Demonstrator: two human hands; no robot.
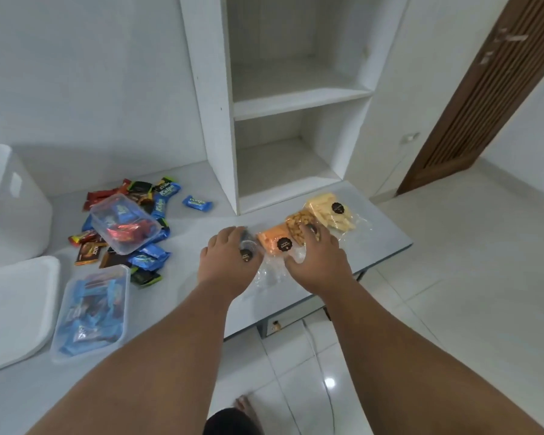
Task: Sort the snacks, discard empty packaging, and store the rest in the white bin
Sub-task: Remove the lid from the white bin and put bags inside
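Clear snack bags with round black labels lie in a row on the white counter (182, 309): a pale yellow stick snack bag (328, 215), a brown nut bag (297, 229) and an orange snack bag (275, 241). My left hand (230, 262) lies on a clear, seemingly empty bag (247, 248) left of the orange one. My right hand (319, 262) rests over the nut bag and a clear plastic wrapper (269, 276), fingers bent. The white bin (11, 202) stands at the far left, its lid (11, 309) beside it.
A heap of wrapped chocolate bars (145, 255) lies left of my hands, with a tilted clear tub (124, 224) on it and another clear tub of bars (91, 312) nearer me. One blue bar (197, 203) lies alone. Open shelves (299, 98) rise behind. The counter edge drops to tiled floor (453, 293).
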